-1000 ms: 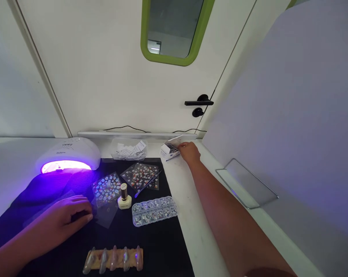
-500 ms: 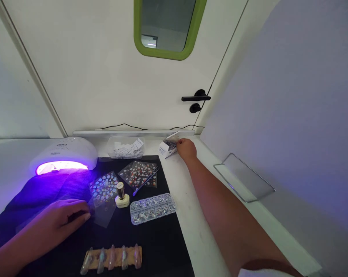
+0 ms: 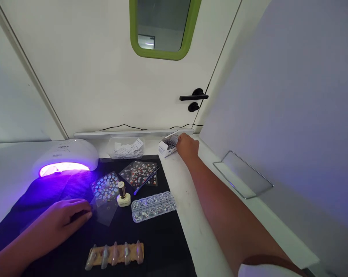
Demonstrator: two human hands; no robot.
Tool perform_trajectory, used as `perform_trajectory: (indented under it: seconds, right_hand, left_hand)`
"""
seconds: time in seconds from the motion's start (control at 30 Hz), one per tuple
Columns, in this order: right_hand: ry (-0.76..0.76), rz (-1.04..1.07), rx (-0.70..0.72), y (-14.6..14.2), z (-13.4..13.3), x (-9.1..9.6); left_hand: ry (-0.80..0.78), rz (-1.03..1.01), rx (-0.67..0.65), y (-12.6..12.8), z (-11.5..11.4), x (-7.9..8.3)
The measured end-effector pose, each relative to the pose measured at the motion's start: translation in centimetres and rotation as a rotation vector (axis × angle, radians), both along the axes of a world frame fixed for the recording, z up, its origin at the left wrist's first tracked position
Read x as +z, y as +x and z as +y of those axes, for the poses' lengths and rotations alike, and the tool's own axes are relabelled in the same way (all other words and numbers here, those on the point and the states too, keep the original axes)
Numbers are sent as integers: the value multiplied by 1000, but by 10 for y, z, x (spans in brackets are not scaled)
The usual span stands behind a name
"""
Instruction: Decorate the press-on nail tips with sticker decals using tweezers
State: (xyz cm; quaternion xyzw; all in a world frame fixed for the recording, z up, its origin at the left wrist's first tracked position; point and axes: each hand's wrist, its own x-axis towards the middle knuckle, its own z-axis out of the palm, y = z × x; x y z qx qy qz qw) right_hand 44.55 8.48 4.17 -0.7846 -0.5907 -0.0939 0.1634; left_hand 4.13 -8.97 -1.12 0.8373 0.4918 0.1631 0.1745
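The box point(image 3: 163, 149) lies at nine o'clock from the nearer right hand point(image 3: 187, 147), just at its bent fingertips; whether they pinch anything I cannot tell. The left hand point(image 3: 71, 216), well apart, has the box at about two o'clock and rests half curled on the mat point(image 3: 165, 246), thumb off the fingers, seemingly holding nothing. The box's long axis seems to run from eight to two o'clock, printed end toward eight.

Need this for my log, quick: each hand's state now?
Left hand: loosely open, nothing visible held.
Right hand: at the small open white cardboard box; grip cannot be told.
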Motion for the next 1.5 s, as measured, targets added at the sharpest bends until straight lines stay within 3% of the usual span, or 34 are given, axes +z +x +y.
perform_trajectory:
  seconds: [0.17,0.3,0.4,0.53,0.67,0.77,0.9,1.03,1.5]
  right_hand:
    - [59,24,24,0,-18,22]
    - [110,57,152,-4,-45,48]
    - [151,87,353,-19,-78,61]
    - [171,151,735,-55,-132,66]
    - [167,219,1117,-88,-178,55]
    - [175,254,1277,-105,-194,38]
    - [150,284,1344,-119,-196,13]
    - [125,324,1343,-126,-195,0]
    - [-2,425,1447,-130,-202,8]
  left_hand:
    - [-28,-7,-36,-2,-1,2]
    - [29,-115,-44,1,-1,7]
    - [58,-198,-47,5,-2,15]
    - [113,-329,-42,14,-15,40]
    - [182,-496,-94,31,-31,65]
    - [180,-558,-133,46,-35,66]
    - [125,-588,-196,62,-37,54]
    - [90,-582,-204,68,-41,50]
    - [-4,-595,-232,69,-52,54]
